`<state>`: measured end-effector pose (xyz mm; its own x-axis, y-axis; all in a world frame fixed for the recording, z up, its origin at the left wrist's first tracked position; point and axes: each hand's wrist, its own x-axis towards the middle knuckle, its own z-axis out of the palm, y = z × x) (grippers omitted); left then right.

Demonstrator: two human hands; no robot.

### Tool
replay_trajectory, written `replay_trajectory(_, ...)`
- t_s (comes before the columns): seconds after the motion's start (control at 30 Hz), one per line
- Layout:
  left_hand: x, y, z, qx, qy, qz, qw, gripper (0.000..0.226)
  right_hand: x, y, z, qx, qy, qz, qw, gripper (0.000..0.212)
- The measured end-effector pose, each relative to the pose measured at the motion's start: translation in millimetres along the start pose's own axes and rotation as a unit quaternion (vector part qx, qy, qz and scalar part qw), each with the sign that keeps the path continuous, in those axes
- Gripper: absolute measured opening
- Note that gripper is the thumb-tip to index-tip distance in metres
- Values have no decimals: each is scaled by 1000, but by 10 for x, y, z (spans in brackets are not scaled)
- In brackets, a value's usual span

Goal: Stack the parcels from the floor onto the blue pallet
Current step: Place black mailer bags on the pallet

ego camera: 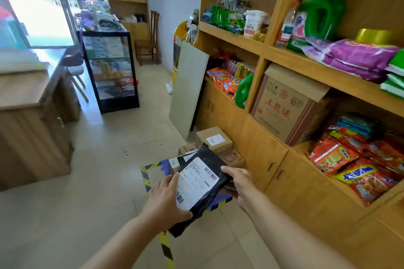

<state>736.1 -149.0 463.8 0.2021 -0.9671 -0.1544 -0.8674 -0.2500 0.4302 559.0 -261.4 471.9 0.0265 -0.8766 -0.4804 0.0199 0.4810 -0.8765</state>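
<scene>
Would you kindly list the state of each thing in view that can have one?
Black parcel: off the floor, held by both hands.
Left hand: grips its near-left edge.
Right hand: grips its right edge.
Brown box: closed, labelled.
Lower cabinet doors: shut.

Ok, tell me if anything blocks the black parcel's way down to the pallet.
Nothing visible does. Both hands hold the black parcel right above the blue pallet; parcels already stacked sit at its far end.

Open tiled floor left, crowded shelving right.
Bare beige floor tiles [98,159] lie open to the left; the tall wooden shelf unit [262,155], leaning pale board [189,89] and brown cardboard box [215,138] block the right.
</scene>
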Motion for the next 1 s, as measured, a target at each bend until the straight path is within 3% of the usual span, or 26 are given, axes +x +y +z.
replay_trajectory(0.13, 196, -377, -179, 6, -9, -8, 1000, 117, 143, -3, 453, 6, 8, 23, 1000, 54)
replay_trajectory(0.37, 754, -819, -321, 1, -6, -29, 1000, 117, 597, -133, 1059, 10, -15, 39, 999, 45)
replay_trajectory(0.63, 1937, -1330, -589, 21, -4, -46, 999, 116, 1765, -265, 1818, -28, -67, 42, 996, 40)
replay_trajectory(0.77, 2676, -1501, -775, 38, -10, -59, 998, 115, 2417, -474, 2140, -152, -76, -34, 985, 51)
replay_trajectory(1.0, 3841, -1694, -1035, 36, -16, -99, 994, 112, 3335, -882, 2339, -359, -86, -99, 924, 63)
